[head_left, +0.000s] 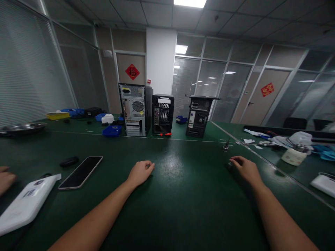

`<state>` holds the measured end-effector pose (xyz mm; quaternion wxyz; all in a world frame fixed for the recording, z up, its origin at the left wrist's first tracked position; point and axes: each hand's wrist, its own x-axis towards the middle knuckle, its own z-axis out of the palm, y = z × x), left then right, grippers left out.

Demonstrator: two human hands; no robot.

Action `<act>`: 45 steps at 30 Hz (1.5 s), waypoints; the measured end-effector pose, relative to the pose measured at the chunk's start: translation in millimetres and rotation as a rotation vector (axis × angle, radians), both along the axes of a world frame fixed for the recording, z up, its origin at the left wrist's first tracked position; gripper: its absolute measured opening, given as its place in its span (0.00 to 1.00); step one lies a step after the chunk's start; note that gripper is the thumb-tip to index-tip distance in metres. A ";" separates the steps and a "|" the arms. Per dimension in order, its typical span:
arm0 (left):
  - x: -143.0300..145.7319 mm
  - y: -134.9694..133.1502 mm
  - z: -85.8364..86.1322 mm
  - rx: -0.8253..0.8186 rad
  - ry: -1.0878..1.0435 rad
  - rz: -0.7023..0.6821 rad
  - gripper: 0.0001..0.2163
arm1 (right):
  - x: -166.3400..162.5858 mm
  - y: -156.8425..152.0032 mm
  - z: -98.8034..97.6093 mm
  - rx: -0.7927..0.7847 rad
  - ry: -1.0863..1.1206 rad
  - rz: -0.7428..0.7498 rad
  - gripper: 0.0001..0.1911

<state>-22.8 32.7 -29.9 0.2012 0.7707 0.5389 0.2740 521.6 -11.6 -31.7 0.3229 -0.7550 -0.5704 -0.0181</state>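
Observation:
My left hand [141, 172] rests on the green tabletop [178, 202] with its fingers curled in; what they hold, if anything, is hidden. Farther right, my right hand [244, 169] pinches a small shiny metal piece [230, 163] between thumb and fingertips, just at the table surface. Beyond it a small metal part with an upright dark stem [226, 145] stands on the table. It is too small to name, and no hand touches it.
Three computer cases stand at the back: a silver tower [134, 109], a black one [163, 113] and another black one [199, 116]. A red screwdriver [165, 134] lies before them. To the left are a phone [81, 173], a white device [28, 200] and another person's hand [6, 179]; a jar [294, 156] is right.

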 end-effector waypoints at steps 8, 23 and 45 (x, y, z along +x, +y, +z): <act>-0.2 0.7 -0.7 -0.024 0.013 0.001 0.19 | -6.0 0.4 -7.0 -0.023 0.039 -0.043 0.24; 0.3 -0.1 -0.9 -0.012 0.043 0.006 0.18 | -16.6 0.1 -8.2 0.048 0.085 -0.068 0.24; 2.2 -7.4 9.4 -0.033 0.062 0.009 0.19 | -25.9 0.7 -2.9 -0.102 0.002 -0.255 0.20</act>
